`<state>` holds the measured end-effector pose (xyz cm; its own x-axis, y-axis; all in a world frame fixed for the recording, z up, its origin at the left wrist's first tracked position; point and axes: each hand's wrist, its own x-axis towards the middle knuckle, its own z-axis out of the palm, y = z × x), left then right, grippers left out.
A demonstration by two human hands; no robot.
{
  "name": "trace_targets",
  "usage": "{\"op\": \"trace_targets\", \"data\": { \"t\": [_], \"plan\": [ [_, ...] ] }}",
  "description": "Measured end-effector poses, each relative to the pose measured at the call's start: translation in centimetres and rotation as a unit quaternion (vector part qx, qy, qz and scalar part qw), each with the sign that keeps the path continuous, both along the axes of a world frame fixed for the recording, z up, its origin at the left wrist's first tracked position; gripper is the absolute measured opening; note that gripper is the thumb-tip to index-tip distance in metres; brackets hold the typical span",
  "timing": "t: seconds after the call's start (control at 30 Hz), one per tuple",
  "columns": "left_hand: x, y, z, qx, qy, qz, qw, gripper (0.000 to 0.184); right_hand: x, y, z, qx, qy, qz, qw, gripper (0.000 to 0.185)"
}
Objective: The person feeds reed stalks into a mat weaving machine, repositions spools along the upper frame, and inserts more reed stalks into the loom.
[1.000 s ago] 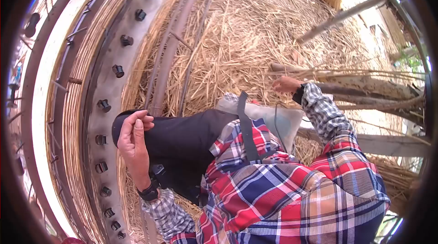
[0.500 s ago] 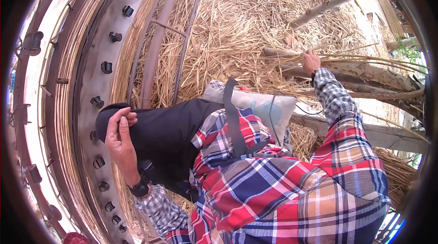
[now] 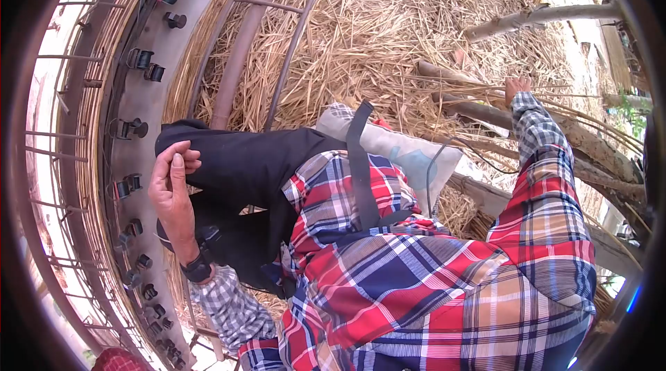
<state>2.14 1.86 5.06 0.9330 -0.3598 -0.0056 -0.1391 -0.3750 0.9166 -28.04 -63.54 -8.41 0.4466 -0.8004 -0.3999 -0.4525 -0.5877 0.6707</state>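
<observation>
Fingers (image 3: 159,171) of the left hand (image 3: 173,194), frame left, curl loosely, empty; right hand (image 3: 517,88), upper right, near logs (image 3: 475,110), grip unclear.

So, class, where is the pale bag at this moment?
In the head view, the pale bag lies just right of centre, bordering the plaid shirt, with the dark strap across its left end and straw beyond.

Daylight floods the view. The straw (image 3: 374,38) is pale and strongly lit, white glare burns out the far left and upper right, and the trousers (image 3: 243,166) lie near black. The fisheye bends the bolted beam (image 3: 142,104), black swallows the corners, blue fringes the right rim, and the right hand (image 3: 517,86) looks soft.
</observation>
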Motion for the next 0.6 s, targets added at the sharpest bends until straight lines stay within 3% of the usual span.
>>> {"op": "trace_targets", "data": {
  "t": [0.4, 0.5, 0.57, 0.6],
  "plan": [
    [0.4, 1.8, -0.2, -0.002, -0.007, 0.041, 0.999, 0.025, -0.9, 0.4, -0.5, 0.022, 0.034, -0.053, 0.998, 0.033],
    [0.6, 1.9, -0.5, 0.006, -0.017, 0.040, 0.999, 0.025, -1.1, 0.5, -0.4, 0.018, -0.008, -0.042, 0.999, 0.029],
    [0.6, 1.8, -0.5, 0.000, -0.016, 0.040, 0.999, 0.025, -1.4, -0.1, -0.7, 0.035, -0.037, 0.005, 0.999, 0.026],
    [0.6, 1.7, -0.5, 0.000, -0.018, 0.040, 0.999, 0.025, -1.5, -0.2, -0.6, 0.034, -0.021, 0.082, 0.996, 0.019]
  ]
}}
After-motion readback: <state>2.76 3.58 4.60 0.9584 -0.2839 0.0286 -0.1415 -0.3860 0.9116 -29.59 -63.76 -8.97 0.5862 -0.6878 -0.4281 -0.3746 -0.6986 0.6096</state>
